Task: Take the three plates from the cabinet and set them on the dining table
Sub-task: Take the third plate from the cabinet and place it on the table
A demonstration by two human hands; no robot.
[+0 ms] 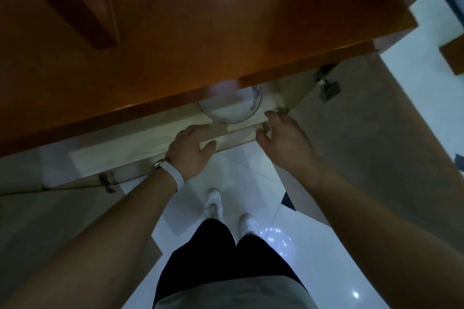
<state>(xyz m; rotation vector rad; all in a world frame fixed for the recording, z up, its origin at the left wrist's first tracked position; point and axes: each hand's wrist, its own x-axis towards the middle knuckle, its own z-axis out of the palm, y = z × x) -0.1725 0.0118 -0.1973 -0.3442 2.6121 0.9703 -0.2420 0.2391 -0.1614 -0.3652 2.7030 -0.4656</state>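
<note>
- Left hand (189, 152) and right hand (283, 138) are reaching in with fingers released, holding nothing.
- White plate (231, 109), dark-rimmed, is sitting on the pale cabinet shelf (140, 143).
- Orange worktop (175, 32) is overhanging it, hiding its far half.

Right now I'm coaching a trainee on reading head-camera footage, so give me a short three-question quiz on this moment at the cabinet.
1. True or false: the left hand is already gripping the plate.
2. Multiple choice: where does the plate sit? A) on the white floor B) on the cabinet shelf, partly hidden under the wooden top C) in the right hand.
3. Fill in: the white wristband is on the ___ wrist.

Key: 1 false, both hands are open at the shelf's front edge, short of the plate. 2 B. 3 left.
</note>
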